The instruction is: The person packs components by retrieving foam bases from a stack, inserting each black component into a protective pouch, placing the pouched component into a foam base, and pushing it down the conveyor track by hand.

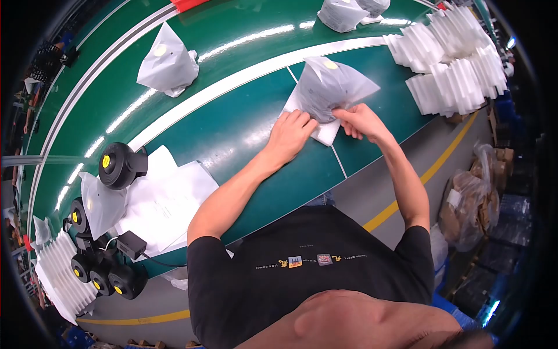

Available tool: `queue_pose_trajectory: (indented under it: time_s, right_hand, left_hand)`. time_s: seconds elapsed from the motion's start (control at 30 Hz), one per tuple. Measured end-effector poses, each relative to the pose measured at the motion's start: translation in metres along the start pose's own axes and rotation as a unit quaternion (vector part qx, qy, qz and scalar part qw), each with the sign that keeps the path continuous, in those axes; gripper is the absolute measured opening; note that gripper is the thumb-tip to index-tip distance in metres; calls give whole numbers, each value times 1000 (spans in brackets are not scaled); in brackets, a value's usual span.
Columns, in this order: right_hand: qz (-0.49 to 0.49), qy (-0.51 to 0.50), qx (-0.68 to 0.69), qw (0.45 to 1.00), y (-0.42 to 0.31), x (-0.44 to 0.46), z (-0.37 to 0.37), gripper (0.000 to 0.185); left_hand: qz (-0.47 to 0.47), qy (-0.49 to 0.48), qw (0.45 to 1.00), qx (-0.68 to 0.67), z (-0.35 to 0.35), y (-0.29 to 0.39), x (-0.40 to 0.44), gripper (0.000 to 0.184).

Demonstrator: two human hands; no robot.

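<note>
Nearest is the person's black T-shirt [314,285], with a yellow floor line [430,174] running beyond it on the right. On the near left, small black devices [125,284] with yellow stickers cluster beside a stack of thin white pieces [61,276], and a black adapter [132,244] with a cable lies at the edge of white papers [168,203].

Farther in, both arms reach over the green table [256,186]. The left hand [293,135] has its fingers bent at the near left side of a grey-white bag [331,87]; whether they grip anything I cannot tell. The right hand [359,122] pinches the bag's near edge between thumb and forefinger, its other fingers curled in. The bag stands in the middle of the table, over a flat white pad [327,134] that shows at its near side.

To the left, a larger black device [116,166] sits by the papers; to the right, white sleeves [456,87] lie in rows. On the far side, beyond a white strip [232,75], stand another filled bag [167,64] on the left and wrapped items [342,14] farther right.
</note>
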State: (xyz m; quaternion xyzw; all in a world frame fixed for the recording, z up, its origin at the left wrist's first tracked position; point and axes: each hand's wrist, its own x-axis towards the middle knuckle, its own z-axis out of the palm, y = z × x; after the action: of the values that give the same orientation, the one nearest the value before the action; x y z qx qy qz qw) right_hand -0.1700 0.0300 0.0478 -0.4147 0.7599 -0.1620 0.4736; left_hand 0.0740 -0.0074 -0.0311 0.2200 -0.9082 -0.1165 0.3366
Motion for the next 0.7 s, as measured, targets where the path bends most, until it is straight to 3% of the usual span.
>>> queue_pose_trajectory:
  time_s: [0.07, 0.23, 0.33, 0.43, 0.57, 0.63, 0.7]
  right_hand:
    - [0, 12, -112, 994, 4, 4, -2, 34]
    - [23, -73, 88, 993, -7, 28, 5, 36]
    - [18, -132, 175, 975, -33, 81, 4, 42]
    - [70, -129, 265, 953, -88, 139, 18, 49]
    - [22, -231, 358, 905, -138, 244, 39, 47]
    - [-26, -158, 367, 916, -170, 248, 47, 46]
    - [-51, -185, 266, 945, -186, 239, 44, 50]
  left_hand:
    - [-19, 1, 1000, -3, 4, -1, -2, 19]
    - [-62, 90, 993, -44, 4, -5, -1, 22]
    - [-146, 146, 977, -45, 3, -5, 8, 32]
    - [-155, 88, 982, -63, 3, -7, 5, 29]
    - [-114, 40, 990, -78, -6, -8, 5, 26]
    - [-122, 32, 989, -83, -8, -9, 7, 23]
    - [-128, 24, 987, -94, -15, -11, 0, 23]
